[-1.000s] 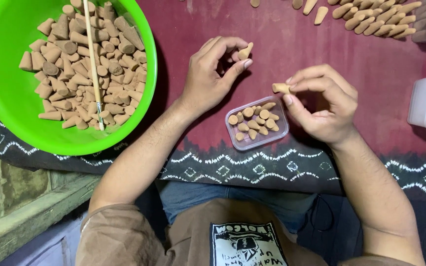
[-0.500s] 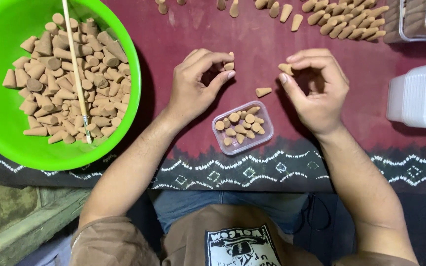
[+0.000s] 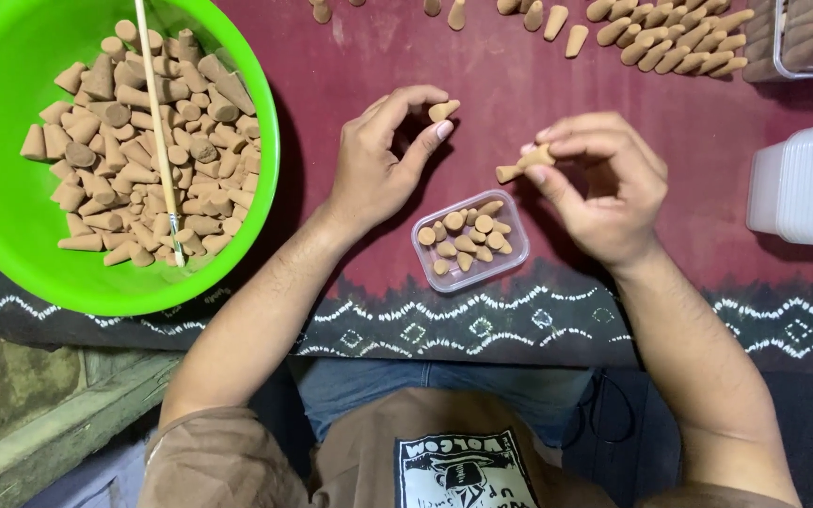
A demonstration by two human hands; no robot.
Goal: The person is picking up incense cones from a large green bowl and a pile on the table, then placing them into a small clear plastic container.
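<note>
My left hand [image 3: 383,160] pinches one tan incense cone [image 3: 442,111] between thumb and fingertips, above the maroon cloth. My right hand [image 3: 604,183] holds cones too: one cone [image 3: 510,172] pokes out to the left from its fingertips, another sits under the fingers. Between and just below both hands lies a small clear plastic box [image 3: 512,273] packed with several cones [image 3: 468,237]. A bright green bowl [image 3: 11,226] at the left holds a heap of the same cones [image 3: 134,141], with a thin wooden stick [image 3: 158,122] lying across them.
Loose cones [image 3: 670,42] lie in a row along the far edge of the cloth. A clear container [image 3: 806,38] of cones stands at the top right. A stack of white plastic lids or boxes [image 3: 806,183] sits at the right. The cloth's patterned dark border [image 3: 482,325] runs along the near edge.
The view has shifted, so bowl and box sit differently in frame. A cone that lay on the cloth by the box half a second ago is now at my right hand's fingertips.
</note>
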